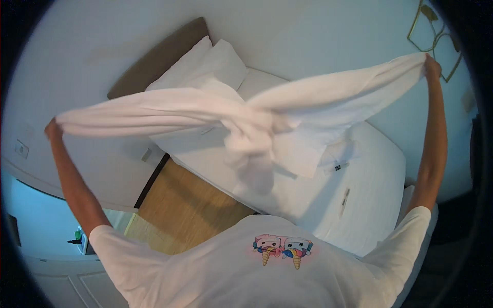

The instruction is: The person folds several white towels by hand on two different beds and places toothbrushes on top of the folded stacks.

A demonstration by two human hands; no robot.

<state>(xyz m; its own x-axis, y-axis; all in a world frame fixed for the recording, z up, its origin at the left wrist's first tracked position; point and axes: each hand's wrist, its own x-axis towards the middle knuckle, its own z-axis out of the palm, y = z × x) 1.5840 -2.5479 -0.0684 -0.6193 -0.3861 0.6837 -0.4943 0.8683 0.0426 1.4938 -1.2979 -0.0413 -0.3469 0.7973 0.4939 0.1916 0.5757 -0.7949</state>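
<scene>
Both my arms are raised and spread wide, with a large white cloth that looks like a bed sheet stretched between them. My left hand is closed on one end at the far left. At the upper right, my right hand grips the other end. In the middle the sheet is bunched and twisted, with a blurred part hanging down over the bed. Two white pillows lean by the headboard, partly hidden behind the cloth.
A brown headboard stands at the upper left. On the mattress lie a clear plastic piece with a dark label and a small tag. Wood floor shows beside the bed. A gold wire decoration hangs on the wall near my right hand.
</scene>
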